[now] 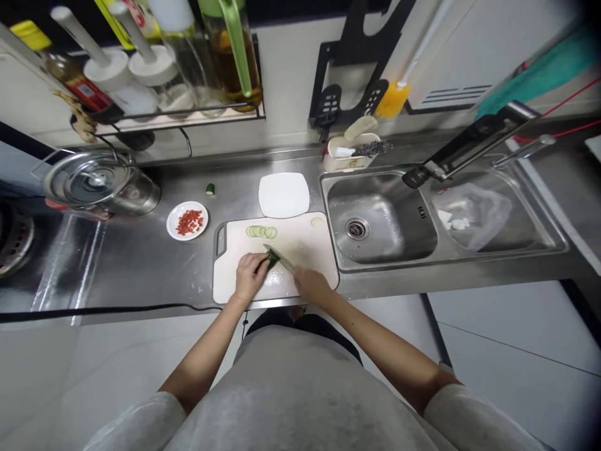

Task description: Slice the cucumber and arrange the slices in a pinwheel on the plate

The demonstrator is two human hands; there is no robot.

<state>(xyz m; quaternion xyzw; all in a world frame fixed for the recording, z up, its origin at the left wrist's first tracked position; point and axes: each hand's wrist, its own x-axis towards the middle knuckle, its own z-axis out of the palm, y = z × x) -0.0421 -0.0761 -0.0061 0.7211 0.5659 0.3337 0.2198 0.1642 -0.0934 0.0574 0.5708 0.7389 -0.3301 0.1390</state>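
A white cutting board lies on the steel counter in front of me. My left hand is closed over a green cucumber and pins it to the board. My right hand grips a knife whose blade rests against the cucumber's cut end. Several cucumber slices lie in a row at the board's far side. One more slice sits at the board's far right corner.
A white square plate lies behind the board. A small dish of red bits and a cucumber end sit to the left, near a steel pot. A double sink with a faucet lies to the right.
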